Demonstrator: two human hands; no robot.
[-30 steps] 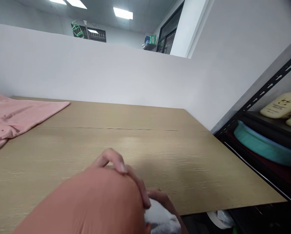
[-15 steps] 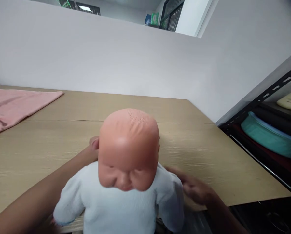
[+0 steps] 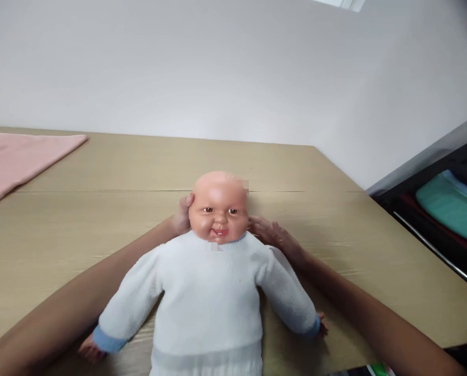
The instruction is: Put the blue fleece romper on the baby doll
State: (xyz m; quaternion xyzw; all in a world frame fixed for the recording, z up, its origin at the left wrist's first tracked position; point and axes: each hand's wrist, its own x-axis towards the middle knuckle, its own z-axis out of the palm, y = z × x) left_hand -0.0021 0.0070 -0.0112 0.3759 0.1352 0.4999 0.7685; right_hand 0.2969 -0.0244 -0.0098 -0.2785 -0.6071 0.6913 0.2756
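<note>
A baby doll [image 3: 210, 297] in a pale blue fleecy top with blue cuffs leans back over the table, its bald head [image 3: 218, 193] away from me and its face turned up. My left hand [image 3: 183, 215] cups the head from the left; the thumb shows beside the ear and the other fingers are hidden behind. On the other side, my right hand [image 3: 275, 235] has its fingers stretched toward the head and neck, just above the doll's shoulder. Whether its fingertips touch the head I cannot tell.
The wooden table [image 3: 139, 162] runs back to a white wall [image 3: 178, 68]. A pink cloth [image 3: 22, 162] lies at its far left. On the right stands a dark shelf [image 3: 406, 209] with a folded green cloth-like item [image 3: 453, 209].
The doll has moved away from me and tipped back, so its face now points up. My left hand went forward with the head, and my right hand moved from behind the shoulder toward the neck.
</note>
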